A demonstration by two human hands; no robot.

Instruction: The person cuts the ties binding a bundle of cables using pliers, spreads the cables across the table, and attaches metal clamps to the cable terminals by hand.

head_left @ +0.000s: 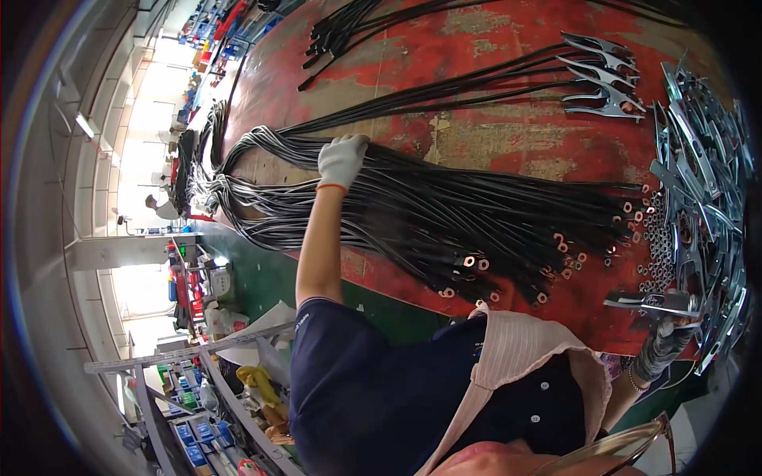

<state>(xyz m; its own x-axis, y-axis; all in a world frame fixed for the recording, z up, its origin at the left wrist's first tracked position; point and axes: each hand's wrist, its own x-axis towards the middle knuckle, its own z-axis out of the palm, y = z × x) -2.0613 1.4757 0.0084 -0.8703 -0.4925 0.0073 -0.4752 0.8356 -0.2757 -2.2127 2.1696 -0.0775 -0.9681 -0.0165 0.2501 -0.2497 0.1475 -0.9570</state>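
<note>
Black cables [444,214] under left hand [341,161]; clamp [652,301] in right hand [663,345].

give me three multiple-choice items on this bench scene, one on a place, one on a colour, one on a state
1. Where does the left hand rest?
A. on the bundle of black cables
B. on the pile of metal clamps
C. on a shelf

2. What colour is the worn table top?
A. blue
B. red
C. yellow

3. What is the right hand doing?
A. hanging empty
B. holding a metal clamp
C. pressed flat on the cables

Answers: 1 A, the white glove lies on the cable bundle. 2 B, red paint shows around the bare patches. 3 B, the grey glove's fingers close on a clamp at the table edge.
</note>
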